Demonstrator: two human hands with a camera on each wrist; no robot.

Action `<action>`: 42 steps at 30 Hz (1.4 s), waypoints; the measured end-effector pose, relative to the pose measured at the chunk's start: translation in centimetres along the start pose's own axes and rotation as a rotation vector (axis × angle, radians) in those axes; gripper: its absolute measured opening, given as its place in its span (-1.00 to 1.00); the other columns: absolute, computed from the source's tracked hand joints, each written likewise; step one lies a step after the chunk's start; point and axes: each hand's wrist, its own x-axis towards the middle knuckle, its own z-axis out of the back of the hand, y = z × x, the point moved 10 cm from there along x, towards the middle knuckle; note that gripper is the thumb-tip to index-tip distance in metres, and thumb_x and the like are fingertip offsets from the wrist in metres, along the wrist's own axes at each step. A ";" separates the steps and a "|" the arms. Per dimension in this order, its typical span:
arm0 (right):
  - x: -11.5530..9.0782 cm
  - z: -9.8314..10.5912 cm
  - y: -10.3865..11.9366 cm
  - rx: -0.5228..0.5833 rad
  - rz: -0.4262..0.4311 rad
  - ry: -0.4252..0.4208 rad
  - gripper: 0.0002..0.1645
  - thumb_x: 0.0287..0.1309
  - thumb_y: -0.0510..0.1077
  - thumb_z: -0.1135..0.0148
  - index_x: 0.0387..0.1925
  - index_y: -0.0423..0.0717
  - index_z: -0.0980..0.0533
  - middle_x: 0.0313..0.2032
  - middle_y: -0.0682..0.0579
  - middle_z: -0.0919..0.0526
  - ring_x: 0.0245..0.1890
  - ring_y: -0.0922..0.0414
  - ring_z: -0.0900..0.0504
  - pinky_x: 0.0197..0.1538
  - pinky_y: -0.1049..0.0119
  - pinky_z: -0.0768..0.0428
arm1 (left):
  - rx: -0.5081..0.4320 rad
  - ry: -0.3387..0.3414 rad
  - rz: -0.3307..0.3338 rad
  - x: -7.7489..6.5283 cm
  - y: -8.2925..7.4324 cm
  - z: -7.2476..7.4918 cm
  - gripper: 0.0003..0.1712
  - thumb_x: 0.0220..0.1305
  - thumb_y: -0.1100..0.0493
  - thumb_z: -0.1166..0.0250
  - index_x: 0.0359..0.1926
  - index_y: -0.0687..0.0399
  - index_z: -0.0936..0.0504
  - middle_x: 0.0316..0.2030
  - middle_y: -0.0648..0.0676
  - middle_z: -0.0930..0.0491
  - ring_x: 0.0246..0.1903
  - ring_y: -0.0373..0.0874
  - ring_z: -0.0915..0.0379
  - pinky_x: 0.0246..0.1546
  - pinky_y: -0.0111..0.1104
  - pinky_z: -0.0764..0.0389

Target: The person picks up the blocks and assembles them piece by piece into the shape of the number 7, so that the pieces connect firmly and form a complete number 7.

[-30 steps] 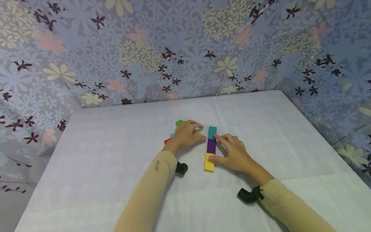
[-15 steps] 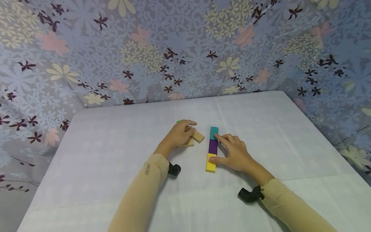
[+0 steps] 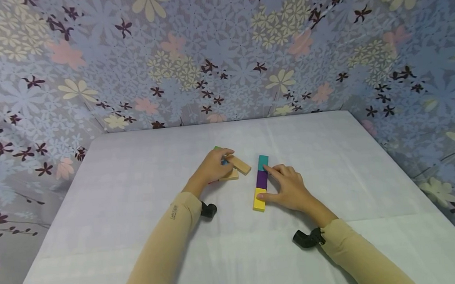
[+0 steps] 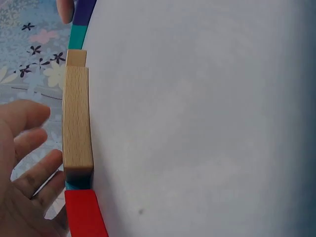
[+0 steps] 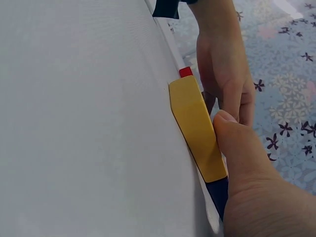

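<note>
A teal block (image 3: 263, 163), a purple block (image 3: 262, 179) and a yellow block (image 3: 259, 200) lie end to end in one row on the table. My right hand (image 3: 290, 189) touches this row, index finger at the teal block and thumb (image 5: 229, 126) against the yellow one. Left of the row, my left hand (image 3: 209, 167) hovers over a small group of blocks, its fingers spread in the left wrist view. Two plain wooden blocks, one of them a slanted wooden block (image 3: 238, 164), show beside it. Partly hidden are a blue block (image 3: 224, 162), a green block (image 3: 217, 147) and a red block (image 4: 85, 212).
A white cloth covers the table (image 3: 134, 166). Flowered fabric (image 3: 221, 50) hangs behind it and at the sides. A black wrist camera (image 3: 307, 238) sits on the right forearm, and another black camera (image 3: 209, 210) on the left.
My left hand has drawn back to the left, away from the row, uncovering the wooden blocks and some blue. My right hand stays at the row.
</note>
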 end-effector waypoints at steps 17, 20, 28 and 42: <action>-0.1 0.2 0.1 -0.004 0.011 -0.009 0.23 -0.10 0.56 -0.31 0.52 0.15 -0.15 0.25 -0.05 -0.37 0.28 -0.12 -0.24 0.30 -0.21 -0.15 | 0.252 -0.015 0.172 -0.4 0.2 -1.2 0.08 -0.02 -0.41 -0.41 0.45 -0.08 -0.29 0.37 0.12 -0.34 0.38 0.03 -0.20 0.35 0.02 -0.25; -0.1 0.2 0.1 -0.003 0.010 -0.009 0.23 -0.10 0.56 -0.32 0.52 0.15 -0.15 0.25 -0.05 -0.37 0.28 -0.11 -0.24 0.31 -0.21 -0.15 | 0.287 -0.024 0.174 -0.3 0.1 -1.4 0.11 -0.04 -0.44 -0.41 0.46 -0.09 -0.27 0.36 0.12 -0.36 0.36 0.03 -0.21 0.32 0.00 -0.27; -0.1 0.1 0.1 0.001 0.012 -0.007 0.24 -0.11 0.57 -0.32 0.52 0.14 -0.16 0.25 -0.06 -0.37 0.28 -0.11 -0.25 0.31 -0.22 -0.15 | 0.374 -0.025 0.179 -0.2 -0.2 -1.6 0.17 -0.05 -0.52 -0.36 0.48 -0.08 -0.22 0.36 0.11 -0.37 0.37 0.03 -0.20 0.33 0.02 -0.26; -0.3 0.3 0.2 -0.004 0.021 -0.021 0.21 -0.08 0.52 -0.34 0.51 0.11 -0.18 0.24 -0.07 -0.38 0.26 -0.12 -0.27 0.29 -0.22 -0.18 | 0.335 -0.043 0.188 -0.4 -0.1 -1.6 0.18 -0.05 -0.45 -0.39 0.50 -0.09 -0.16 0.36 0.09 -0.36 0.36 0.01 -0.19 0.30 0.02 -0.26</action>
